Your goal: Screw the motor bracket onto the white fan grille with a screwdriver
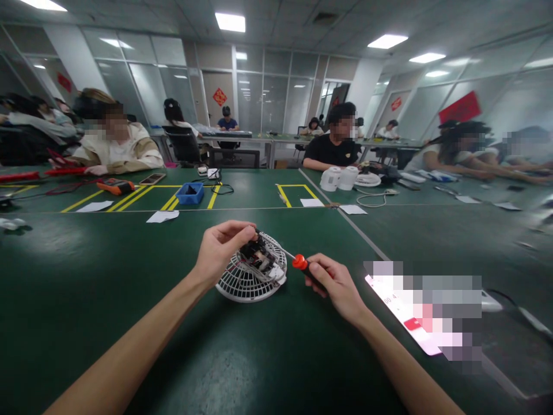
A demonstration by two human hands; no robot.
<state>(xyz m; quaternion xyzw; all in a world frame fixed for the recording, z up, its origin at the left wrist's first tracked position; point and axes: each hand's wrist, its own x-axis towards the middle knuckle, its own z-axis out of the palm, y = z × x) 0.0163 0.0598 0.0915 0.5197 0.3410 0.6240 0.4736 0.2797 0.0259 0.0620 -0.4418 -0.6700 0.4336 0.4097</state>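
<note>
Viewing through the head camera, I note a white fan (248, 293) at the centre of the frame, on a green table (86, 271), its round grille tilted and its dark motor (260, 253) exposed on top, with pale wires around it. My left hand (225, 245) is at the fan's upper left; thumb and fingers are drawn close together at the motor's upper edge, but I cannot tell exactly what they pinch. My right hand (332, 279), right of centre, has its fingers wrapped around the red-and-black handle of a screwdriver (299, 262). The shaft points up and left towards the motor, its tip near my left fingertips; I cannot tell whether it touches a screw. At lower right I record a lit screen (389, 297), partly blurred out. Beyond the fan, left of centre, sits a blue tray (190, 199), with an orange meter (116, 186) further left. At upper right, a person in a black shirt (326, 151) sits behind two white containers (330, 179).
</note>
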